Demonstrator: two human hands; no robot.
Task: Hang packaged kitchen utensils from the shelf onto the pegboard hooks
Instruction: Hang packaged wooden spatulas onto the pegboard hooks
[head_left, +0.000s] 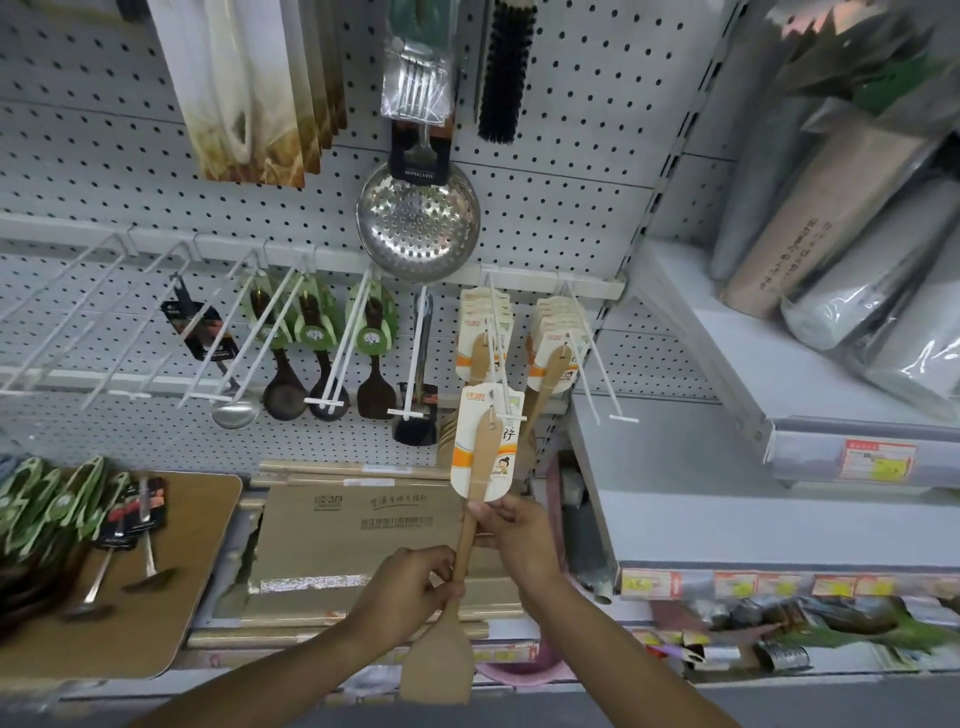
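Note:
A wooden spatula (470, 540) with a white and orange card header (483, 441) is held upright in front of the pegboard. My left hand (410, 582) grips its handle low down, just above the blade. My right hand (511, 530) pinches the handle right below the card. The card's top sits at the tip of a long white hook (501, 353). Further back on that hook hang more of the same carded spatulas (483, 332), and another batch (556, 353) hangs on the hook to the right.
Dark spoons with green cards (317, 338), a ladle (234, 410) and a steel skimmer (418, 218) hang on the pegboard (571, 156). Several bare white hooks (78, 322) jut out at left. On the shelf lie wooden boards (358, 540) and loose packaged utensils (67, 519). Wrapped rolls (841, 218) fill the right shelf.

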